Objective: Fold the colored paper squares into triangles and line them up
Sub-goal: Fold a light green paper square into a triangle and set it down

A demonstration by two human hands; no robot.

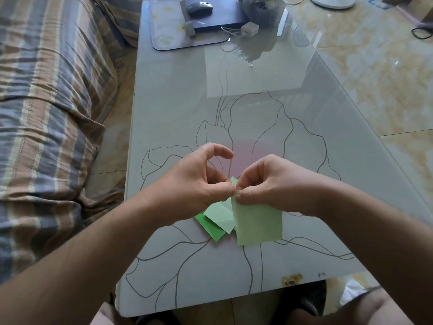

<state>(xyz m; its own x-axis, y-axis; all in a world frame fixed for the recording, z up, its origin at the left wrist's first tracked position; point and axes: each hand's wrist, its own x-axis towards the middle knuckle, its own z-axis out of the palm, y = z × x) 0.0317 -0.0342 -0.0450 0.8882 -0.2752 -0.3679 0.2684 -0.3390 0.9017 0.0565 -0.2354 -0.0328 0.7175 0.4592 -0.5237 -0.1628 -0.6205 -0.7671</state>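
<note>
A pale green paper square [257, 221] hangs above the glass table, held at its top corner. My left hand [199, 181] and my right hand [267, 186] both pinch that corner between thumb and fingers, right beside each other. Under my left hand, several green papers lie stacked on the table: a light green piece [221, 215] on top and a brighter green one [209, 227] below it. The upper parts of these papers are hidden by my hands.
The grey glass table [234, 109] has a flower outline drawn on it. At its far end sit a mat [168, 31], a dark laptop [220, 17] with a mouse [200, 7], and a white charger [249, 28]. A striped sofa [51, 90] runs along the left.
</note>
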